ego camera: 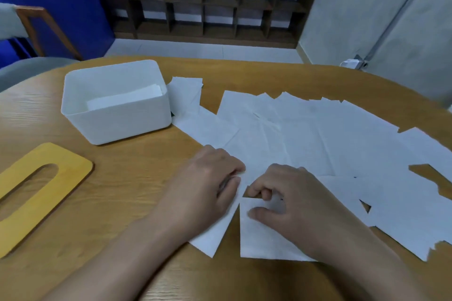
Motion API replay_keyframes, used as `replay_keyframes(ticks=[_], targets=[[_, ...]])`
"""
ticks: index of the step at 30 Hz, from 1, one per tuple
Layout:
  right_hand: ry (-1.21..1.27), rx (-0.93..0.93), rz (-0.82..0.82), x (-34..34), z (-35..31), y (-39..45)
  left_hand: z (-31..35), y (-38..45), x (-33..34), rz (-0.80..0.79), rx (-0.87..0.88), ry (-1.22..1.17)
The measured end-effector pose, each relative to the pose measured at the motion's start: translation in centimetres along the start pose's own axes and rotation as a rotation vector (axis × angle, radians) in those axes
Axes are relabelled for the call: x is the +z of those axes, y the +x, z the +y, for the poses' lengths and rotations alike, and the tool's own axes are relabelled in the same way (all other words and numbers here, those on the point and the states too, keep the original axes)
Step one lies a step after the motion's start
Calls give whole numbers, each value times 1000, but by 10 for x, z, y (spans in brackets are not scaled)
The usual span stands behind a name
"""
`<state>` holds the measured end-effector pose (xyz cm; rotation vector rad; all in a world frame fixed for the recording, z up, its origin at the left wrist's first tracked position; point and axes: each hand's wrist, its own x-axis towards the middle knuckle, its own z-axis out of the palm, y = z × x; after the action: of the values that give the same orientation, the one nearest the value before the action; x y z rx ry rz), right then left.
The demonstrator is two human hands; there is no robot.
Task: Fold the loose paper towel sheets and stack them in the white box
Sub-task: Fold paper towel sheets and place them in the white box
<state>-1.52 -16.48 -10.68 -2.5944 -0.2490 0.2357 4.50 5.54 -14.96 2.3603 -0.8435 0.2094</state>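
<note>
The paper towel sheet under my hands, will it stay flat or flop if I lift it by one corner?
The sheet would probably flop: it looks thin, and the spread sheets show soft creases. It likely weighs almost nothing, so a push may crumple or slide it. The right hand pinching its edge suggests it bends easily.

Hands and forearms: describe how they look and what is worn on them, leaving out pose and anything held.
Both the left hand and the right hand are bare, with no gloves. No rings, watch or bracelet show on the fingers or wrists. Both forearms are uncovered as far as the bottom edge of the picture, so no sleeves are in view. The nails look short and unpainted, though the picture is slightly blurred.
</note>
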Motion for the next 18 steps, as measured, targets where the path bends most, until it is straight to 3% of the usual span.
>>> replay_keyframes(ticks=[9, 18], targets=[[115, -65, 44, 11, 9, -2, -10, -6, -9, -55, 39, 115], [84, -113, 117, 17, 6, 3, -20, -18, -47, -210, 25, 110]])
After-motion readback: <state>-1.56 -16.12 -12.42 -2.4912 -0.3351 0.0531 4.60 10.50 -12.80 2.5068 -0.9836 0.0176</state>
